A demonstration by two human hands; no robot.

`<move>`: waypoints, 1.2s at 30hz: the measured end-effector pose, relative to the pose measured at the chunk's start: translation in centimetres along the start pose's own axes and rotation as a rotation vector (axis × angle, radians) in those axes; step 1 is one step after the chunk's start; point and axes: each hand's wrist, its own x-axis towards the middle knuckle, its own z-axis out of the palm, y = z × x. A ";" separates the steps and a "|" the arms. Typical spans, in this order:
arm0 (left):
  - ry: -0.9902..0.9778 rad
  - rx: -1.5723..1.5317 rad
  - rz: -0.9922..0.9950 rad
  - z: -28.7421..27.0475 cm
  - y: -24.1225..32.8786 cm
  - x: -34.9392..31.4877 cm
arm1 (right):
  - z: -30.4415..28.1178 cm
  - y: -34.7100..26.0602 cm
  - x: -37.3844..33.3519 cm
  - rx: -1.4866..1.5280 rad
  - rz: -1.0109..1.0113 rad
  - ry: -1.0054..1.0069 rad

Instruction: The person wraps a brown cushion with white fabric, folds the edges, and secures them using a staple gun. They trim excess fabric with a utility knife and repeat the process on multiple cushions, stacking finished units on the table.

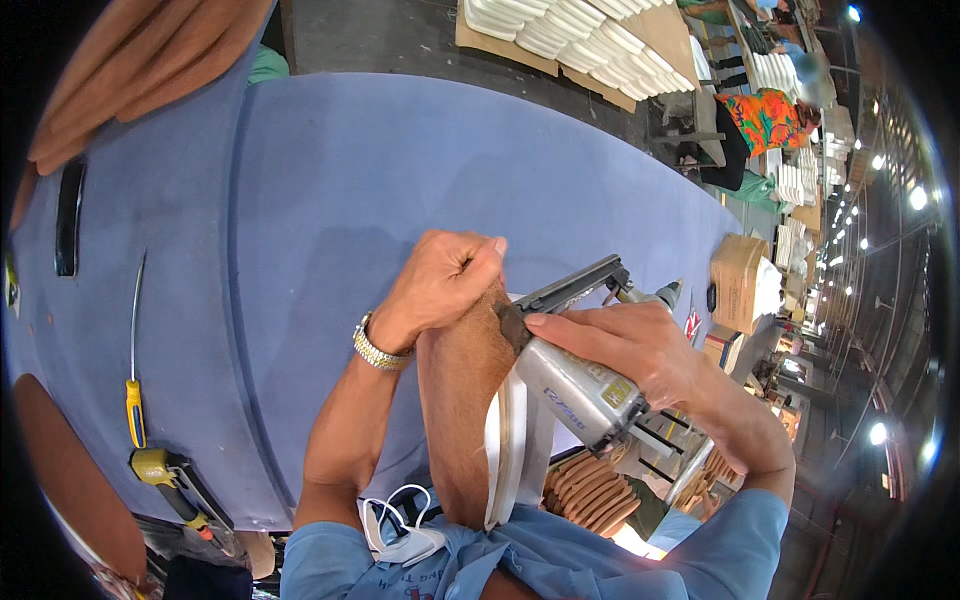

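Left hand [440, 285] fisted tight on the far end of the brown-covered piece [462, 400], which reaches back to the shirt [610, 560]. Right hand [645, 345] wrapped around the staple gun [575, 388], nose at piece's edge.

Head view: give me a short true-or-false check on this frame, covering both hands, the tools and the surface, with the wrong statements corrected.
1. The right hand holds a silver staple gun. True.
2. The left hand is open and clear of the brown-covered piece. False: it is closed at that piece's upper end.
3. The metal watch is on the right wrist. False: it is on the left wrist.
4. The yellow-handled screwdriver lies to the left of both hands. True.
5. The yellow staple gun at the lower left is held by neither hand. True.
6. The padded surface is red. False: it is blue.
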 end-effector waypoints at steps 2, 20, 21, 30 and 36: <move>0.000 0.013 0.030 -0.2 0.0 0.5 | -0.4 0.4 0.9 0.099 0.038 -0.042; -0.087 0.148 -0.039 -0.8 1.2 2.0 | -2.3 0.4 3.8 0.217 0.230 -0.227; -0.097 0.154 -0.044 -0.9 1.4 2.0 | -2.2 0.3 3.8 0.215 0.228 -0.219; -0.371 -0.118 0.013 -2.8 -0.2 3.6 | -0.4 0.8 2.9 0.224 0.192 -0.137; -0.342 0.087 -0.078 -2.6 0.8 4.2 | -0.9 1.2 3.3 0.245 0.152 -0.156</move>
